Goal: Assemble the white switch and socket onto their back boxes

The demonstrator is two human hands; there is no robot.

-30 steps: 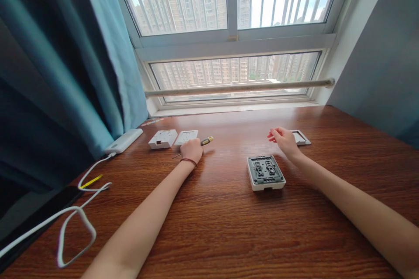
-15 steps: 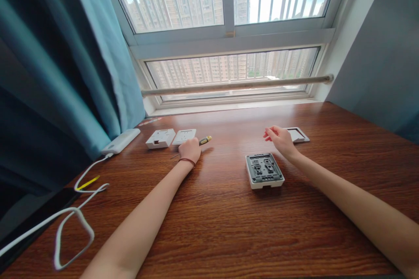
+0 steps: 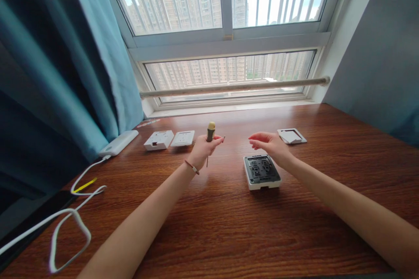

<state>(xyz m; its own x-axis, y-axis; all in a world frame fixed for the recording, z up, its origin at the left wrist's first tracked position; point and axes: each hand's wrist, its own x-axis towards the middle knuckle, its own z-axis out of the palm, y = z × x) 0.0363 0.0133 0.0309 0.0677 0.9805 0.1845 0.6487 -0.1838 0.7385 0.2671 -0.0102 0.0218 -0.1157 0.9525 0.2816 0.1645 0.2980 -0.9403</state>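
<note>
My left hand (image 3: 204, 151) is closed around a screwdriver (image 3: 211, 130). Its yellow and black handle points up, and the thin shaft comes out below the fist. A tiny dark item, perhaps a screw, shows at the tips of the thumb and finger. My right hand (image 3: 269, 143) hovers with fingers loosely stretched and nothing in them, just above the back of a wall switch (image 3: 262, 170). The switch's grey inner frame faces up on a white box, without a cover. Behind my right hand lies a white cover frame (image 3: 299, 132) with a loose white plate on it.
At the left back are a white socket box (image 3: 159, 139) and a white socket panel (image 3: 182, 138). A white power bank (image 3: 120, 143) with a white cable (image 3: 90, 168) lies by the blue curtain (image 3: 108, 74). A yellow strip (image 3: 84, 185) lies near the cable.
My left hand has lifted the screwdriver from beside the socket panel and moved right, turning its handle upright. My right hand has shifted slightly left and down, nearer the switch.
</note>
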